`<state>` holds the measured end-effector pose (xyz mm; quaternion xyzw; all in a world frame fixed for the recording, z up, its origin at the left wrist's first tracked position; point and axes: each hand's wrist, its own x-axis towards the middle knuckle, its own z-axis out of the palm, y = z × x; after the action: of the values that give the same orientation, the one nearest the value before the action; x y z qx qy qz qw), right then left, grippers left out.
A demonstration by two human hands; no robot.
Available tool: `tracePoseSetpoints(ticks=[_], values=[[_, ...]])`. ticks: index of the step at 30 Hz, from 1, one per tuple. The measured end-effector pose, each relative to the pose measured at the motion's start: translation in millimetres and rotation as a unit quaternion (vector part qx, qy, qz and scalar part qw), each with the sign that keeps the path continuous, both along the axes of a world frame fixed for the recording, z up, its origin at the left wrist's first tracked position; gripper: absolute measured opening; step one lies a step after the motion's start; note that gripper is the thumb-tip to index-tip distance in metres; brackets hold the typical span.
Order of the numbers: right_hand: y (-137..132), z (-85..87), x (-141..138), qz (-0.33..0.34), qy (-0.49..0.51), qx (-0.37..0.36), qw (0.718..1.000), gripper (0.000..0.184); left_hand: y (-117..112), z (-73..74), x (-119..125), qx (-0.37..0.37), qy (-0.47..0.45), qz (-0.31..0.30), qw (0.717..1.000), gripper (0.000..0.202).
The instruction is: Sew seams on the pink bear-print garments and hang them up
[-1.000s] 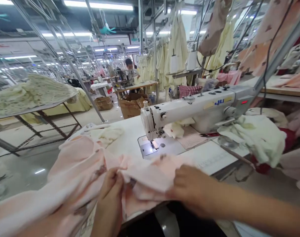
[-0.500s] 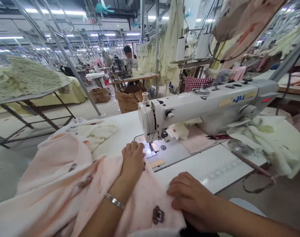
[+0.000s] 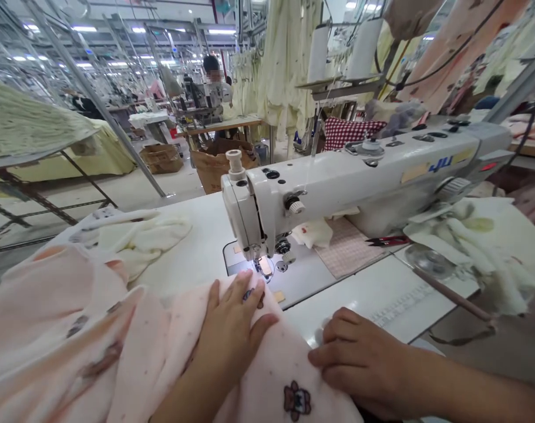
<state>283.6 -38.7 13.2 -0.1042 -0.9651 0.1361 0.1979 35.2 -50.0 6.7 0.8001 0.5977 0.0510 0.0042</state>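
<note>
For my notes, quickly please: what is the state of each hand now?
Left hand: open, spread on the pink fabric.
Right hand: partly curled at the fabric's edge; whether it grips cannot be told.

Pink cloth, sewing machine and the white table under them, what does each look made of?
Pink cloth: probably fleece or plush knit; it's matt, with soft, rounded folds.
Sewing machine: likely painted metal, judging by its smooth, faintly glossy white casing.
Table: perhaps laminated board; the top is flat, white and catches light, but its core doesn't show.
</note>
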Motion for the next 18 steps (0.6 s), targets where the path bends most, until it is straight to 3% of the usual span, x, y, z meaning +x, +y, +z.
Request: tracePoseSetpoints(ticks=[4, 11, 14, 18], values=[[-2, -1.8, 2, -0.008, -0.005, 0.003, 1.000, 0.014, 10, -2.8, 0, 0.010, -0.002, -0.018, 1.000, 0.047], [-4, -0.2, 1, -0.022, -0.018, -0.012, 1.000, 0.016, 7, -10.1, -4, 0.054, -0.008, -0.049, 0.997, 0.046], [0, -2.6, -4, -0.035, -0.019, -0.012, 0.999, 0.012, 18, -5.3, -11, 0.097, -0.011, -0.062, 0.993, 0.042], [9, -8.1, -14, -0.047, -0.003, -0.004, 0.999, 0.010, 25, 3.5, -8, 0.129, 0.026, -0.128, 0.983, 0.031]])
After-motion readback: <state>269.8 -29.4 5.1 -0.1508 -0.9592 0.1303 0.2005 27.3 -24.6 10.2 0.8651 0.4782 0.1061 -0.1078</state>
